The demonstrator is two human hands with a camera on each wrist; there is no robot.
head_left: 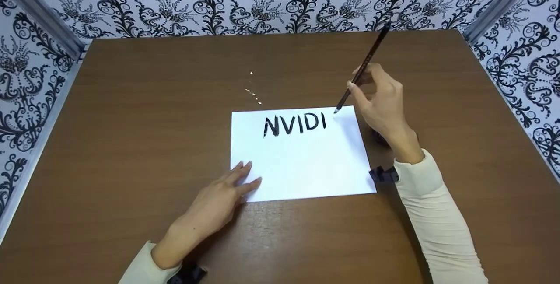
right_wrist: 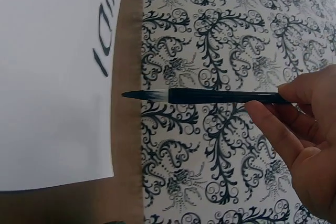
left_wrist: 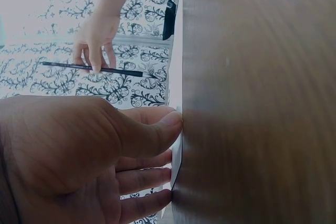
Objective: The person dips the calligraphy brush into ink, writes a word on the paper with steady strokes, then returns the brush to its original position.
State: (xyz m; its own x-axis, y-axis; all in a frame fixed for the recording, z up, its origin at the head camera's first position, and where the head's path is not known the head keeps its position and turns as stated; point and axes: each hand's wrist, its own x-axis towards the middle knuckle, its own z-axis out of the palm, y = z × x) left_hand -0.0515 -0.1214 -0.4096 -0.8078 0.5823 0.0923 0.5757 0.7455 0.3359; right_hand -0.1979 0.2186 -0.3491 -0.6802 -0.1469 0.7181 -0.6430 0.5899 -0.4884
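A white sheet of paper (head_left: 302,161) lies on the brown table, with the black painted letters NVIDI (head_left: 295,124) along its upper part. My right hand (head_left: 383,100) pinches a dark-handled paintbrush (head_left: 367,63) between thumb and fingers, its handle slanting up and away. In the right wrist view the brush's bristles (right_wrist: 147,95) are pale near the handle and black at the tip. That tip hovers just right of the letter I, above the paper. At the sheet's lower left corner my left hand (head_left: 223,196) rests with its fingers extended, fingertips on the paper.
A dark object (head_left: 379,137) stands right of the paper, mostly hidden behind my right wrist. Small pale flecks (head_left: 253,95) dot the table (head_left: 153,100) beyond the sheet. Black-and-white patterned panels (head_left: 236,4) enclose the back and sides. Each wrist wears a black camera mount (head_left: 384,174).
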